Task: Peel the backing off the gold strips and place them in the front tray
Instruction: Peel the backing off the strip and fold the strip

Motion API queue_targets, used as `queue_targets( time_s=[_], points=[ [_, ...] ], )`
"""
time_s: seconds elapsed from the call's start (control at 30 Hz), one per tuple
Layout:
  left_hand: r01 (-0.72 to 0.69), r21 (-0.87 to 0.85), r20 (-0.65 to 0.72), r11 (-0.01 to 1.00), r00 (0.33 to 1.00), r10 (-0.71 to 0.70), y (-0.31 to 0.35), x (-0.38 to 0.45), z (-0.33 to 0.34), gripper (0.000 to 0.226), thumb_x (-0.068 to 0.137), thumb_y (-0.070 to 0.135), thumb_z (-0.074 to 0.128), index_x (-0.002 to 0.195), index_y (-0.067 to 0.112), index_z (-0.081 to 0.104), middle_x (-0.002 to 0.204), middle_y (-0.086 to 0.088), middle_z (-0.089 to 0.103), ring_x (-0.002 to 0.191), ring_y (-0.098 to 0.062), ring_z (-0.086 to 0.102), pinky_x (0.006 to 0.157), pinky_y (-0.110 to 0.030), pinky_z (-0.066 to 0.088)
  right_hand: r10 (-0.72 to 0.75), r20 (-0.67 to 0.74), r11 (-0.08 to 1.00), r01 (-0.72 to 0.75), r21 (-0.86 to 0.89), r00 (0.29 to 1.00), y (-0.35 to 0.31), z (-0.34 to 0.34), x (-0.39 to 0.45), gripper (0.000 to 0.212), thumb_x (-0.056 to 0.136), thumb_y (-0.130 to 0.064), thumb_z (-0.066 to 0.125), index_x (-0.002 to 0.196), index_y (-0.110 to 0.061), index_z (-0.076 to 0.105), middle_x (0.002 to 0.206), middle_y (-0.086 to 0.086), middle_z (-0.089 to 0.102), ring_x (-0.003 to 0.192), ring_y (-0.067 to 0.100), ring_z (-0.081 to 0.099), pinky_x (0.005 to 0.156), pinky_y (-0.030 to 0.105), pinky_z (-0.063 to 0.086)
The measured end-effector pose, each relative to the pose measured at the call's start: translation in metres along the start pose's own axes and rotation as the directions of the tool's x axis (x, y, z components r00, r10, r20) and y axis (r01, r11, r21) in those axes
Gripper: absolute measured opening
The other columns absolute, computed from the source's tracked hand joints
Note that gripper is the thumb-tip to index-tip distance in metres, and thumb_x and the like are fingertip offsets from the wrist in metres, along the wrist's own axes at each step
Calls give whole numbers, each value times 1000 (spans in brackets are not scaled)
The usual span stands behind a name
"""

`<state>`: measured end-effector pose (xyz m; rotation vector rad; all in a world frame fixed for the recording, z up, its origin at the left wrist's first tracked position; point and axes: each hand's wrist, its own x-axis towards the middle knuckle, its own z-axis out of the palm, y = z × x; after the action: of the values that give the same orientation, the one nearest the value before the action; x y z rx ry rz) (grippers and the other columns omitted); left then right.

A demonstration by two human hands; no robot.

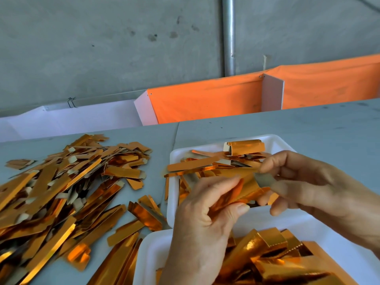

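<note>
A gold strip (245,187) is held between both hands above the two white trays. My left hand (202,227) pinches its lower left end. My right hand (304,184) pinches the grey backing tab (265,179) at the strip's right end. The front tray (150,258) at the bottom holds several shiny gold pieces (273,256). The farther tray (174,155) holds several strips and folded pieces. A large heap of gold strips (61,192) with grey tabs lies on the table to the left.
The grey table (308,124) runs to the far edge. Behind it stand white panels (82,118) and orange fabric (205,99) against a concrete wall with a metal pole (228,38). A few loose strips (144,210) lie between heap and trays.
</note>
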<state>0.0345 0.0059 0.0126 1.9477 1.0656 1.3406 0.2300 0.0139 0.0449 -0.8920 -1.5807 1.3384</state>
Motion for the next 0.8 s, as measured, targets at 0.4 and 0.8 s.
queue_targets(
  time_s=[0.4,0.8],
  points=[
    [-36,3,70,999,997,35,3,0,-2,38,80,18,72,112,36,66,112,24,59,109,3,56,86,-7,44,118,-31,972,-109,209,993,6,-5,2,48,54,-42,89,81,-8,69,69,12,61,56,18,60,51,22,51],
    [-33,-56,153,998,987,41,4,-1,-4,37,78,18,72,112,32,67,112,21,62,110,0,57,86,-9,45,40,-25,998,-41,-44,999,0,-7,-1,40,57,-40,88,74,-9,69,61,11,59,49,17,55,51,21,48]
  ],
)
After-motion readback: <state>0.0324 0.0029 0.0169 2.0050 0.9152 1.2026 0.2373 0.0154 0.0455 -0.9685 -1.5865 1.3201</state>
